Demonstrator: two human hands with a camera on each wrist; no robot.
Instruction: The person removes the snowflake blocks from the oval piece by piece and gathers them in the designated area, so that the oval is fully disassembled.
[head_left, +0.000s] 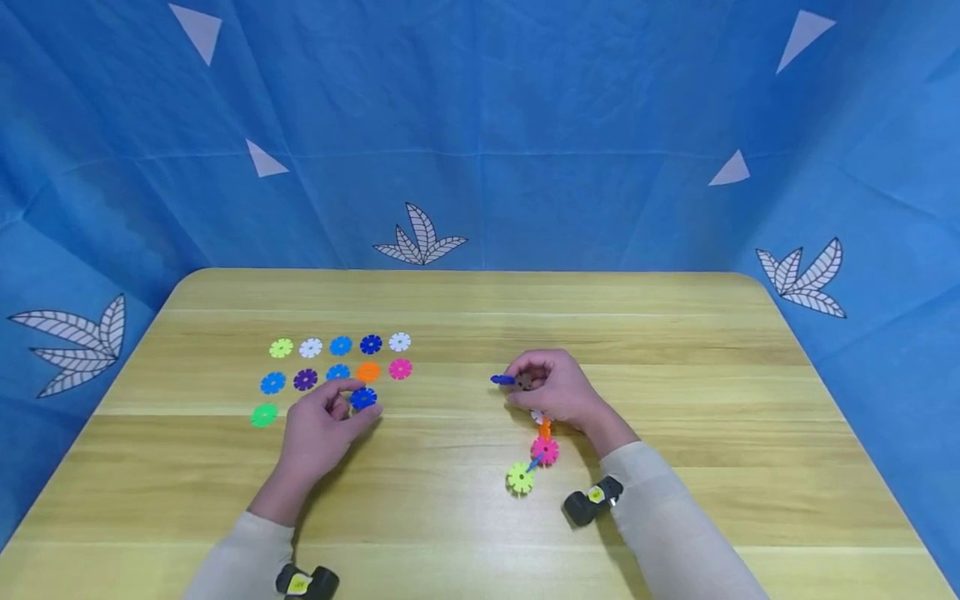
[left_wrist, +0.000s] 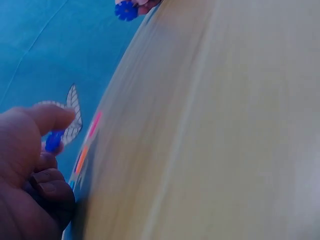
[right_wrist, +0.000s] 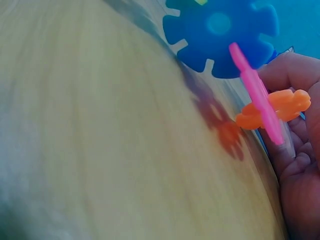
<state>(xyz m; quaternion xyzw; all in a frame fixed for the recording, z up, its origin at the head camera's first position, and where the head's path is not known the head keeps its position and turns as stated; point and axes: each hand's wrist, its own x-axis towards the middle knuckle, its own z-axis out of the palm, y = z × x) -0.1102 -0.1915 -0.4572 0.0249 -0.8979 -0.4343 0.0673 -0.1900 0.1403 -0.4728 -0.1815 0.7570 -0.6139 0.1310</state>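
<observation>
My left hand pinches a dark blue snowflake disc between thumb and forefinger, at the near edge of a group of loose discs. The left wrist view shows that disc under my thumb. My right hand grips the top of a chain of joined discs at the table's middle. From the hand the chain runs toward me: orange disc, pink disc, yellow-green disc. A blue disc sticks out left of the fingers. The right wrist view shows blue, pink and orange discs interlocked.
Several loose discs lie in rows on the wooden table at the left, among them yellow-green, purple, orange, pink and green. Blue leaf-print cloth hangs behind and beside the table.
</observation>
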